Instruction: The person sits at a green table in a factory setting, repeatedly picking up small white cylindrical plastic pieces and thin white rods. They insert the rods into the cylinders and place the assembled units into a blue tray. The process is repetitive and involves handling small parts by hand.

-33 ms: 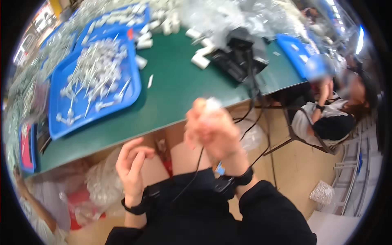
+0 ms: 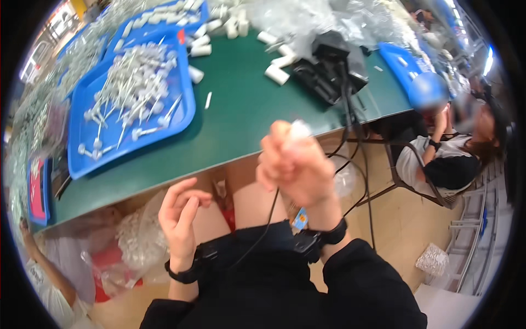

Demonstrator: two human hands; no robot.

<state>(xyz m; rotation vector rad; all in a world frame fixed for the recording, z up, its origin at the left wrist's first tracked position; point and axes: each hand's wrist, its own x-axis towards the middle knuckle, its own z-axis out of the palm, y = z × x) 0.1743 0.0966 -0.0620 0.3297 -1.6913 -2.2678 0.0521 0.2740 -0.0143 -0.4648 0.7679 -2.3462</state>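
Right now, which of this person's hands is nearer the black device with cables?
Right. The right hand is below the black device in the picture, slightly left; the left hand is farther off, lower and well left.

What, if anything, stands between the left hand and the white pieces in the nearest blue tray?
Only the front edge of the table and the near rim of the blue tray; nothing visible covers the white pieces.

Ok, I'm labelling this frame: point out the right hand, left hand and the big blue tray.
Right hand (image 2: 298, 164), head view: middle of the hand.
Left hand (image 2: 178, 220), head view: its middle.
Big blue tray (image 2: 186, 93), head view: right rim.
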